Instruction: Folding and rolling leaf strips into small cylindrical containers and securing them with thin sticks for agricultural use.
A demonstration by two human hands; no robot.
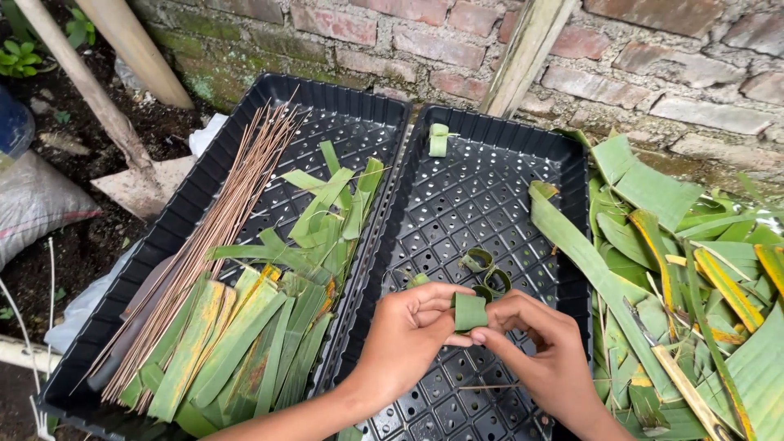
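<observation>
My left hand and my right hand meet over the right black perforated tray, both pinching a small folded strip of green leaf between thumbs and fingers. Just beyond the hands lie two rolled leaf rings on the tray floor. A short rolled leaf piece rests at the tray's far edge. A thin stick lies on the tray under my right hand.
The left black tray holds a bundle of thin brown sticks and cut green-yellow leaf strips. A heap of banana leaf pieces lies to the right. A brick wall, wooden poles and a sack surround.
</observation>
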